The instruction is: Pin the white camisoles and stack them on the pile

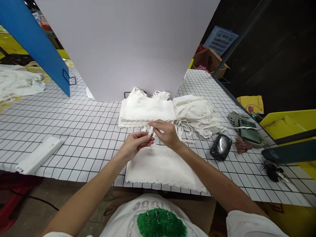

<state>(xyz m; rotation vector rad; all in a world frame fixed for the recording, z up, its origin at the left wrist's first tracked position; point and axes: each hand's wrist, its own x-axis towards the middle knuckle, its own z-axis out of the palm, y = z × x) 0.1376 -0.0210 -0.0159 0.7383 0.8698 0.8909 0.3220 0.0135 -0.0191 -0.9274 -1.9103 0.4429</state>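
Observation:
A white camisole-like garment (163, 168) lies flat near the table's front edge, its wavy hem toward me. Above its top end, my left hand (135, 144) is closed in a pinch on a narrow white strap (150, 131). Close beside it, my right hand (167, 133) has its fingers pinched together at the same strap. Exactly how the strap runs between the fingertips is hard to make out. Just beyond both hands sits a neat stack of similar white garments (146, 110) with scalloped hems. To its right spreads a loose pile of white garments (198, 113) with trailing straps.
A large pale panel (133, 49) stands behind the stack, and a blue panel (37, 46) leans at left. On the grid-patterned table (86, 131) lie a white power strip (40, 154), a black plastic-wrapped object (221, 147) and keys (274, 171). A yellow bin (291, 121) borders the right.

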